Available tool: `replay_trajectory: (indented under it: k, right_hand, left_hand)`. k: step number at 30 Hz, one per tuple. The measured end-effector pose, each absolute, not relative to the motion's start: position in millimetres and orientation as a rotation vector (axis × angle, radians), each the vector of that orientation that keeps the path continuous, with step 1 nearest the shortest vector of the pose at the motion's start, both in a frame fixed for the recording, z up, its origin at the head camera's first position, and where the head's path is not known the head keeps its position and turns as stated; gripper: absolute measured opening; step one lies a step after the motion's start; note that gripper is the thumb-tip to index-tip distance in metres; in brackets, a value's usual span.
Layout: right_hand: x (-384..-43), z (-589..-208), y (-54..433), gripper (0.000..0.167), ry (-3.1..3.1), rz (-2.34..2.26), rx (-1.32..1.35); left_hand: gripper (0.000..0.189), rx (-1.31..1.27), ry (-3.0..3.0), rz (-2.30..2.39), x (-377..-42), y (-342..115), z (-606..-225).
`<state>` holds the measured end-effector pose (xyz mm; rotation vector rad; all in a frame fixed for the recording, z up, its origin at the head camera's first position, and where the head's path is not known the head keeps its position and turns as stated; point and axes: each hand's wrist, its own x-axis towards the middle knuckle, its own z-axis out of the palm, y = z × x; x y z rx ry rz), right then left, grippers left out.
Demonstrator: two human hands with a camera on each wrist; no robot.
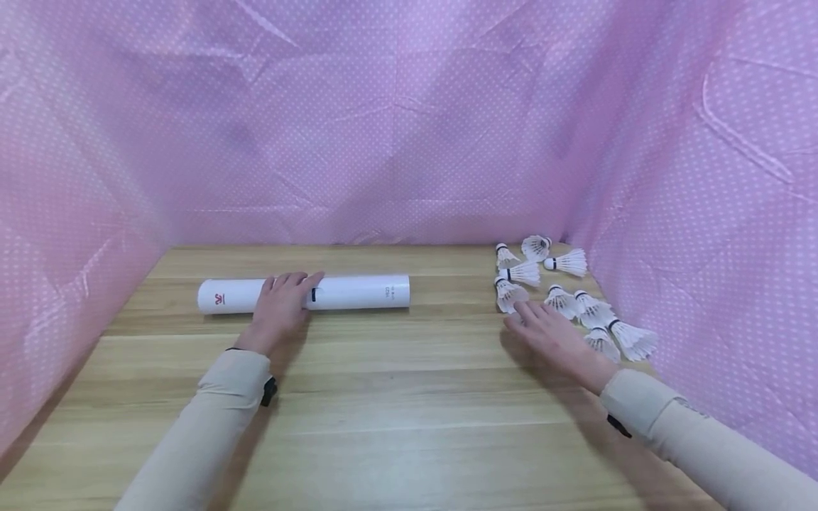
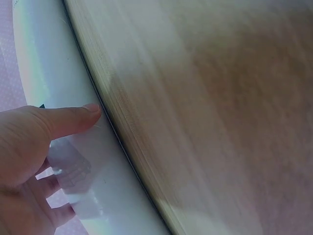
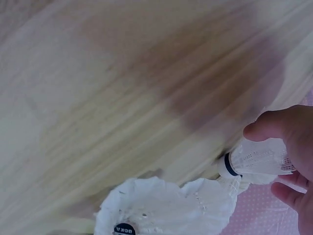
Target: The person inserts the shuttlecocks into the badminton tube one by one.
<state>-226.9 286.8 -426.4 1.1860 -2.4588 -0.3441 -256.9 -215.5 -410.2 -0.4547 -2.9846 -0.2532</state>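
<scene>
Gripping the white tube [image 1: 361,292] at far left, the left hand [image 1: 279,312] is curling its thumb and fingers around it. The right hand [image 1: 559,342] is holding its fingers parted around a shuttlecock [image 1: 509,292] at far right; I cannot tell whether they're touching.

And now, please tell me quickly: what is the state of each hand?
Left hand: closed, holding the white tube.
Right hand: at a shuttlecock; whether it is open or gripping cannot be told.

Nine visible shuttlecocks [image 1: 571,262], one tube [image 1: 358,292], two hands [image 1: 281,305]
</scene>
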Motion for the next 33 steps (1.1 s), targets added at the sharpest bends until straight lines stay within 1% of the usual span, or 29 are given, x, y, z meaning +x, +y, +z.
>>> replay_trajectory:
  k: [2,4,10,14,22,24,33]
  right_hand:
    - [-227,-423,287,0.043,-2.46,-0.315,1.172]
    - [-226,-420,287,0.041,-2.456,-0.257,1.161]
    - [-221,-415,292,0.054,-2.441,-0.001,1.132]
    - [-217,-410,297,0.057,-2.464,0.154,1.078]
    - [-209,-406,312,0.076,-2.575,0.243,0.906]
    - [-208,-405,314,0.075,-2.59,0.254,0.891]
    - [-203,-407,319,0.058,-2.58,0.481,0.784]
  left_hand:
    - [0.077,-0.454,-2.982,-0.253,-257,-216,-410]
    - [0.077,-0.457,-2.98,-0.247,-257,-218,-410]
    - [0.077,-0.471,-2.934,-0.218,-252,-222,-412]
    - [0.079,-0.485,-2.876,-0.204,-248,-224,-412]
    - [0.083,-0.535,-2.792,-0.202,-236,-225,-408]
    - [0.083,-0.537,-2.778,-0.206,-233,-224,-407]
    - [0.084,-0.561,-2.684,-0.247,-220,-221,-403]
